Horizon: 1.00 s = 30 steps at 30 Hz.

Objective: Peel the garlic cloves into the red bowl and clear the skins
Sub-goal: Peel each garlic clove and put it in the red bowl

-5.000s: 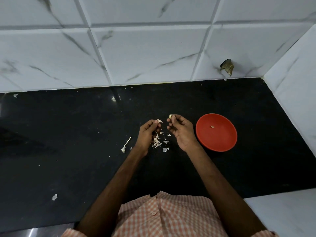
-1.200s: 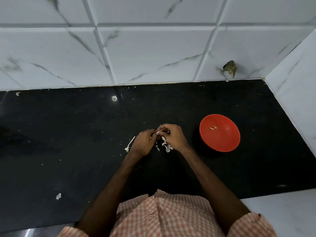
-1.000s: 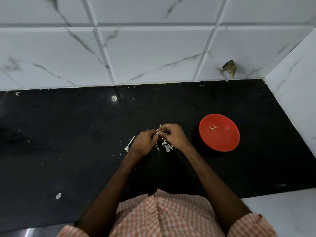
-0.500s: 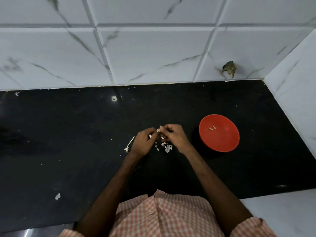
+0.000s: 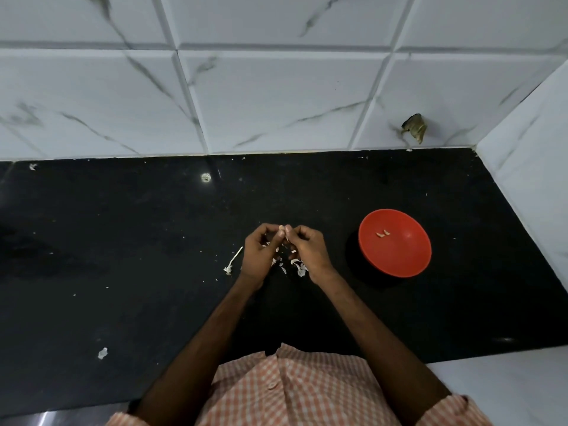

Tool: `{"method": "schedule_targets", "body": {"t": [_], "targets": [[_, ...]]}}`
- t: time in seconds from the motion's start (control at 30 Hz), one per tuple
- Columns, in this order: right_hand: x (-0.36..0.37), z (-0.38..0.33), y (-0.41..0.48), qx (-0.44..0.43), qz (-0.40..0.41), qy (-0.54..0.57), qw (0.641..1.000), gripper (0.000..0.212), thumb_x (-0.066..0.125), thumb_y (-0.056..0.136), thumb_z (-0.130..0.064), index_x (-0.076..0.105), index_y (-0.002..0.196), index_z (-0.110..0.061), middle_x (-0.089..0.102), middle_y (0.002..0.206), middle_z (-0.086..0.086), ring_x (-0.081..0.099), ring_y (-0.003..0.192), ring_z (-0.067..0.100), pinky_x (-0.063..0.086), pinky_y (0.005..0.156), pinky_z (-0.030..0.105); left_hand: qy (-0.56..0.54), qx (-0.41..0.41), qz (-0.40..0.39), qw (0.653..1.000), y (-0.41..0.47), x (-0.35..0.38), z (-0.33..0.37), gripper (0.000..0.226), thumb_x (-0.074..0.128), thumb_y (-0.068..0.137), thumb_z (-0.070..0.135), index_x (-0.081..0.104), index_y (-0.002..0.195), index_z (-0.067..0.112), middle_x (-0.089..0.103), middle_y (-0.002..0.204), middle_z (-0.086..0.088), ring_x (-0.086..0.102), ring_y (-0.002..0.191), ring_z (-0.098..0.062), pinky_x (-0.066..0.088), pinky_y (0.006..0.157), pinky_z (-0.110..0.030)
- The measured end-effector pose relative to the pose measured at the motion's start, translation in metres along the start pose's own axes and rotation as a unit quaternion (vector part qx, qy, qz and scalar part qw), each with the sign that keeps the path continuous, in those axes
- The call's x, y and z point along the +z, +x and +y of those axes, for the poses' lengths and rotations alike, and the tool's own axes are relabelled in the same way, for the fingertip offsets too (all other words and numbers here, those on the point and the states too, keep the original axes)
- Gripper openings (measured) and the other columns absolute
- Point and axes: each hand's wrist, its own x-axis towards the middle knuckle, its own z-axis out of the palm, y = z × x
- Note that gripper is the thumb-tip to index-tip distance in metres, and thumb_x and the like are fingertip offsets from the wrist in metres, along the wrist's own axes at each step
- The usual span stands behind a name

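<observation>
Two cloves (image 5: 382, 233) in red bowl (image 5: 399, 265), skins (image 5: 299, 269) on black counter (image 5: 123, 241), marble-tiled walls (image 5: 276, 103)

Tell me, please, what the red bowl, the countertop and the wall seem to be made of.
Red bowl: probably plastic, smooth, with a soft sheen and uniform colour.
Countertop: likely polished black stone, since it gives faint glints.
Wall: glossy ceramic or marble-look tiles, white with grey veins and bevelled joints.

Tally on the tabletop (image 5: 123, 241)
One red bowl (image 5: 399, 259), two peeled cloves (image 5: 382, 233), one held clove (image 5: 281, 232), one stalk (image 5: 235, 259), scattered skins (image 5: 299, 268).
</observation>
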Motion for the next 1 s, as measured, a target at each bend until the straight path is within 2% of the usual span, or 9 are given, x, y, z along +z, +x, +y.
{"method": "schedule_targets", "body": {"t": [0.07,0.17,0.27,0.37,0.5,0.63,0.73,0.9,1.0], "targets": [[-0.003,0.001,0.001,-0.039,-0.002,-0.103,0.994,0.017,0.065,0.098,-0.024,0.072,0.086,-0.014,0.071,0.081,-0.002,0.068,0.076,0.01,0.058,0.071,0.028,-0.015,-0.018,-0.001,1.0,0.0,-0.002,0.002,0.011,0.062,0.099,0.016,0.068,0.103,0.008,0.074,0.102,-0.009,0.07,0.093,-0.025,0.058,0.076,-0.047],[-0.011,-0.003,0.002,-0.129,0.027,-0.241,0.962,0.007,0.065,0.097,-0.015,0.072,0.098,-0.015,0.07,0.089,-0.01,0.066,0.084,-0.002,0.051,0.074,0.012,0.0,-0.027,0.002,1.0,0.001,-0.005,0.006,0.013,0.059,0.101,0.015,0.062,0.106,0.004,0.075,0.098,-0.004,0.071,0.083,-0.014,0.059,0.061,-0.033],[-0.019,-0.009,0.007,-0.219,0.021,-0.317,0.922,0.012,0.062,0.097,-0.013,0.071,0.106,-0.013,0.071,0.098,-0.006,0.066,0.09,0.002,0.053,0.08,0.017,0.1,0.024,0.015,0.995,0.006,-0.009,0.003,0.006,0.064,0.098,0.019,0.067,0.1,0.014,0.072,0.087,0.005,0.067,0.079,-0.005,0.054,0.07,-0.027],[-0.021,-0.013,0.01,-0.257,-0.006,-0.384,0.887,0.015,0.059,0.098,-0.014,0.069,0.109,-0.012,0.07,0.103,-0.002,0.065,0.092,0.009,0.056,0.084,0.029,0.165,0.047,-0.007,0.985,0.009,-0.01,0.002,0.003,0.065,0.097,0.02,0.068,0.098,0.022,0.072,0.089,0.008,0.066,0.083,-0.003,0.054,0.077,-0.026],[-0.019,-0.012,0.01,-0.271,-0.029,-0.443,0.854,0.014,0.057,0.097,-0.014,0.068,0.105,-0.009,0.068,0.097,0.002,0.064,0.086,0.015,0.056,0.079,0.037,0.235,0.068,-0.033,0.969,0.009,-0.012,0.005,0.007,0.065,0.097,0.022,0.071,0.099,0.021,0.071,0.094,0.012,0.064,0.092,-0.005,0.053,0.082,-0.029],[-0.019,-0.012,0.01,-0.275,-0.044,-0.485,0.829,0.012,0.058,0.096,-0.016,0.066,0.097,-0.007,0.063,0.088,0.003,0.059,0.076,0.016,0.052,0.068,0.034,0.337,0.084,-0.028,0.937,0.008,-0.013,0.012,0.009,0.064,0.097,0.033,0.071,0.099,0.028,0.064,0.088,0.019,0.053,0.092,-0.007,0.047,0.075,-0.032],[-0.02,-0.013,0.01,-0.27,-0.044,-0.51,0.816,0.016,0.057,0.096,-0.02,0.064,0.09,-0.007,0.059,0.082,0.003,0.053,0.07,0.015,0.047,0.063,0.031,0.399,0.119,-0.039,0.908,0.008,-0.014,0.017,0.012,0.062,0.098,0.034,0.071,0.1,0.026,0.066,0.091,0.015,0.048,0.092,-0.006,0.046,0.071,-0.032],[-0.02,-0.01,0.01,-0.236,-0.069,-0.523,0.816,0.021,0.055,0.099,-0.023,0.065,0.091,-0.006,0.058,0.081,0.002,0.055,0.069,0.014,0.046,0.063,0.03,0.5,0.134,-0.097,0.85,0.012,-0.015,0.022,0.019,0.056,0.101,0.033,0.069,0.109,0.022,0.065,0.102,0.009,0.048,0.104,-0.012,0.048,0.067,-0.034],[-0.022,-0.01,0.01,-0.226,-0.093,-0.529,0.812,0.021,0.054,0.098,-0.024,0.066,0.093,-0.007,0.063,0.082,0.003,0.059,0.069,0.016,0.045,0.063,0.03,0.503,0.109,-0.117,0.85,0.013,-0.016,0.023,0.019,0.056,0.101,0.033,0.069,0.108,0.02,0.063,0.098,0.009,0.05,0.106,-0.012,0.051,0.075,-0.037]]}}
